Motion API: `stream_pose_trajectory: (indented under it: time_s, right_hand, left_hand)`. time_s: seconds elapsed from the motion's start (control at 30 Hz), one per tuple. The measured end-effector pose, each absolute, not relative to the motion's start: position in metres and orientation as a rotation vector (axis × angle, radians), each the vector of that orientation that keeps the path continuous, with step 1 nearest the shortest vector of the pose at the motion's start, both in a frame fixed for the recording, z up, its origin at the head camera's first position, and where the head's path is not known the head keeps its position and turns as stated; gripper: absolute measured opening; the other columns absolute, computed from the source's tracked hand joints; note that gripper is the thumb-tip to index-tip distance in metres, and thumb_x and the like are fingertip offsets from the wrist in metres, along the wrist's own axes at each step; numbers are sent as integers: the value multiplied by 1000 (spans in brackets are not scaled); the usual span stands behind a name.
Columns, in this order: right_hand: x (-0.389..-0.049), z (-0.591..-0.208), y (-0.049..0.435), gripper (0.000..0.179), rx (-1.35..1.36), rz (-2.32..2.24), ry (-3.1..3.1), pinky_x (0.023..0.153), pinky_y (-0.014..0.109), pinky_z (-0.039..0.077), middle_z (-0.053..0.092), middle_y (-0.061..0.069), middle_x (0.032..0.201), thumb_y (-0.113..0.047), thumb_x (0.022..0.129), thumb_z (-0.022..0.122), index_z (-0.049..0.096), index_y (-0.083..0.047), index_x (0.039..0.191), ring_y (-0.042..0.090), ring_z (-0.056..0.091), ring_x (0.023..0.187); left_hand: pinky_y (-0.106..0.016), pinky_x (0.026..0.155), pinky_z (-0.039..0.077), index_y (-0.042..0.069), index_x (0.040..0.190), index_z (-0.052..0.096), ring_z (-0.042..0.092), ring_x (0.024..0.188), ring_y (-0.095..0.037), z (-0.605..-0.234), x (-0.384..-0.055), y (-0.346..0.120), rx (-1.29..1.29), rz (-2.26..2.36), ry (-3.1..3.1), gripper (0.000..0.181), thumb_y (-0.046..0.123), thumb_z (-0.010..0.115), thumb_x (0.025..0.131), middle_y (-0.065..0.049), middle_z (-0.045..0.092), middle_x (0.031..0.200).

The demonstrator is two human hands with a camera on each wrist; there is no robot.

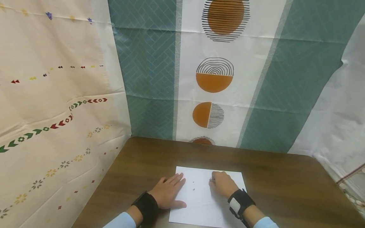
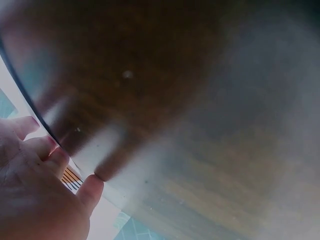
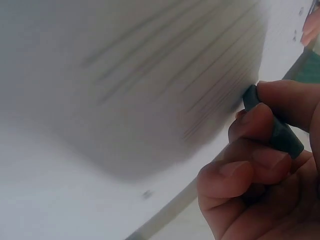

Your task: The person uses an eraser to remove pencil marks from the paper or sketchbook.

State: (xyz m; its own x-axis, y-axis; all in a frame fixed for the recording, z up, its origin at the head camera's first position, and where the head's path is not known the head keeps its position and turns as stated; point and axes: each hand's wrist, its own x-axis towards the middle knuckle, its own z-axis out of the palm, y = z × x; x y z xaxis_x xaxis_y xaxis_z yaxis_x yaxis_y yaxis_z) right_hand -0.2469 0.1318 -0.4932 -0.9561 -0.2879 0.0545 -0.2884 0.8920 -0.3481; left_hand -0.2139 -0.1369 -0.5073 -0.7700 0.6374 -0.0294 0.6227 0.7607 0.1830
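A white sheet of paper (image 1: 199, 202) lies on the brown table. My left hand (image 1: 169, 191) rests flat across its left edge, fingers spread and thumb out to the side. On the sheet's right half, my right hand (image 1: 223, 183) pinches a small dark green block (image 3: 285, 137) between thumb and fingers; its exact kind is unclear. Faint grey streaks (image 3: 165, 65) run over the surface beside that hand in the right wrist view. A few small dark specks (image 1: 194, 189) lie on the paper between the hands. The left wrist view is mostly dark and blurred beyond the left hand's fingers (image 2: 90, 192).
The wooden table (image 1: 285, 186) extends around the paper on both sides. Behind it hangs a green and white curtain (image 1: 151, 79) with orange circles. A cream patterned cloth (image 1: 57, 110) hangs at the left, a white cloth (image 1: 339, 120) at the right.
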Motion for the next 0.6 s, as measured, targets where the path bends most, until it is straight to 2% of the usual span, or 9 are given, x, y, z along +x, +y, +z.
stream_pose_trajectory:
  time_s: [0.23, 0.6]
  right_hand:
    - [-241, -494, 158, 8, 365, 590, -3047, 56, 37, 48, 62, 1, 71, -15, 80, 66, 60, -10, 77, 12, 50, 58]
    - [-237, -491, 176, 10, 316, 606, -3037, 55, 36, 45, 55, -1, 66, -14, 81, 66, 59, -10, 75, 13, 47, 58]
  left_hand:
    - [-65, 97, 27, 12, 146, 29, 17, 135, -24, -507, -213, -138, 1037, 234, 2868, 90, 74, 40, 81, -8, 22, 152]
    - [-66, 97, 27, 13, 146, 28, 17, 135, -23, -503, -213, -136, 1017, 225, 2856, 91, 75, 40, 81, -7, 20, 152]
